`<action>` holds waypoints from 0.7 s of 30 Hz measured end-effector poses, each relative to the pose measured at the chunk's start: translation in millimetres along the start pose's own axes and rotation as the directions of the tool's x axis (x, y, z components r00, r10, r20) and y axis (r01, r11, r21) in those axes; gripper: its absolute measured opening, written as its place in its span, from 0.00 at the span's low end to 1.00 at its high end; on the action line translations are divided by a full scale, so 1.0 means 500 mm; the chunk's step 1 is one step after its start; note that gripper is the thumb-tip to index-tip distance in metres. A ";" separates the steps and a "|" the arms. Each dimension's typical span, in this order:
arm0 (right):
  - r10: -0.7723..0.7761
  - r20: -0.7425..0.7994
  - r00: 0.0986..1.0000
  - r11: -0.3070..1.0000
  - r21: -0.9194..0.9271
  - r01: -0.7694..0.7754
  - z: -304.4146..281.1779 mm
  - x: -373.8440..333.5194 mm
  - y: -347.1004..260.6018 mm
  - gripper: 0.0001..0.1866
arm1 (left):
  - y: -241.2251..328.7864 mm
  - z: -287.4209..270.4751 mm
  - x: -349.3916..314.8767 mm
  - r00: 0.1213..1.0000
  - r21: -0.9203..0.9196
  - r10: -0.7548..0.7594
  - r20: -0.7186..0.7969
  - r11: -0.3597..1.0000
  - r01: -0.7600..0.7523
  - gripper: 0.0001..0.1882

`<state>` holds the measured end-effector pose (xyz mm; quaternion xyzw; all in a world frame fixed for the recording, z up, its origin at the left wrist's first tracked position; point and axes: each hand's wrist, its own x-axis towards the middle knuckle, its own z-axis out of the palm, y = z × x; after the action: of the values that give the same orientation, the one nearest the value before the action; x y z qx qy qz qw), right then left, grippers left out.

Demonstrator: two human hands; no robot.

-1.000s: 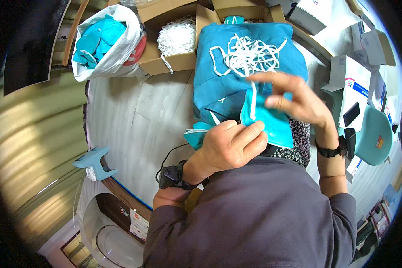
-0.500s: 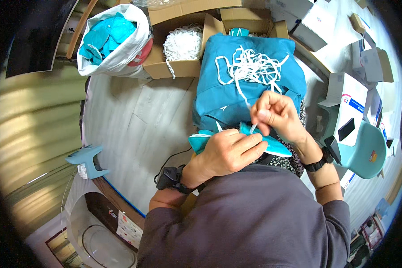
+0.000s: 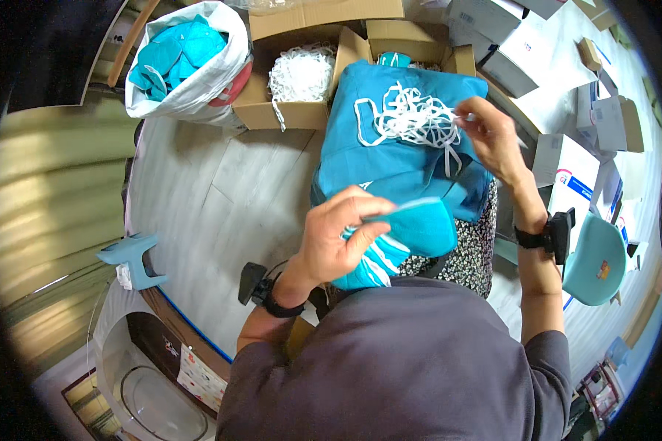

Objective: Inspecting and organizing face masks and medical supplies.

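My left hand (image 3: 338, 231) is closed on a teal fabric piece (image 3: 425, 226) with a pale edge, pinched between thumb and fingers above my lap. White strips cross more teal fabric (image 3: 379, 264) just under that hand. A loose heap of white strap (image 3: 412, 117) lies on the blue cloth-covered bundle (image 3: 346, 169) in front of me. At the heap's right edge, my right hand (image 3: 493, 136) has its fingers curled together, slightly blurred, with a strand of the white strap at the fingertips.
A white sack (image 3: 232, 59) full of teal pieces stands at the far left. Beside it are an open carton (image 3: 294, 116) of white strap and another open carton (image 3: 460, 62). White boxes (image 3: 566, 173) and a teal stool (image 3: 599, 257) stand at right; a small blue stool (image 3: 136, 261) is at left.
My right hand has moved from beside the left hand up and right to the strap heap. The left hand has shifted slightly left, and the teal piece now spreads out to its right.
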<state>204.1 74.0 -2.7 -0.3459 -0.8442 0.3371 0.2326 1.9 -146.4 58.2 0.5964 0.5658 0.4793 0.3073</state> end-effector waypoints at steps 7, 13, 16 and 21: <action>0.332 0.058 0.941 0.924 -0.220 -0.313 0.166 0.096 0.100 0.44 | -0.033 0.020 0.112 0.677 -0.951 -0.729 0.104 0.127 0.283 0.27; 0.080 0.240 0.968 0.997 0.001 -0.083 0.277 0.089 0.014 0.36 | -0.165 0.140 0.005 0.522 -0.900 -0.796 0.307 -0.065 0.430 0.37; 0.039 0.421 0.906 0.971 0.199 -0.135 0.261 0.082 0.039 0.15 | -0.186 0.171 -0.081 0.769 -0.702 -0.627 0.125 0.492 0.515 0.36; 0.120 0.503 0.856 0.769 0.499 -0.400 0.176 0.156 -0.086 0.05 | -0.185 0.117 -0.065 0.880 -0.429 -0.279 0.385 0.790 0.438 0.33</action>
<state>79.8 73.2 -17.1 -0.2873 -0.6697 0.6802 0.0792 23.9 -152.0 -53.8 0.4411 0.4708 0.4453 0.6208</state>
